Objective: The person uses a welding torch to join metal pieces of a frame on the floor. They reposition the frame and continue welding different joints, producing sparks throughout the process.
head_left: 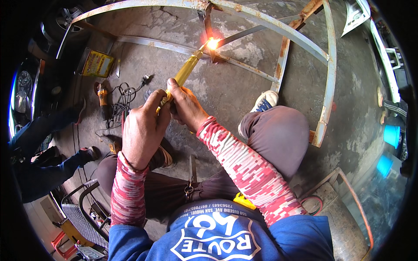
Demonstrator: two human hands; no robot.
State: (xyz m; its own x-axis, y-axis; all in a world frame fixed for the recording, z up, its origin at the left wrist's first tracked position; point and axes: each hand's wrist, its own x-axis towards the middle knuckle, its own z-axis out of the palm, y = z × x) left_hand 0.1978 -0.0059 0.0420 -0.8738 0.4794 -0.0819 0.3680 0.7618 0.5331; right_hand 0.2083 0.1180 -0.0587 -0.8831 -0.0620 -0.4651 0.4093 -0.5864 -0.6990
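Observation:
A long yellow welding tool (188,68) angles up and away from me, its tip in a bright orange glow (212,43) at a joint of a rusty, grey-painted metal frame (287,30). My left hand (146,126) is closed on the tool's near end, with a red-and-white camouflage sleeve below the wrist. My right hand (187,106) grips it just beside and slightly ahead of the left, its thumb along the yellow body. The glare hides the exact contact at the joint.
Left lie a yellow angle grinder (103,98), tangled cables (126,91) and a yellow tin (96,63). Another person's legs (48,169) are at the far left near vehicles. My knees and shoe (263,102) are below the frame. A cylinder (344,217) and blue buckets (391,135) stand at right.

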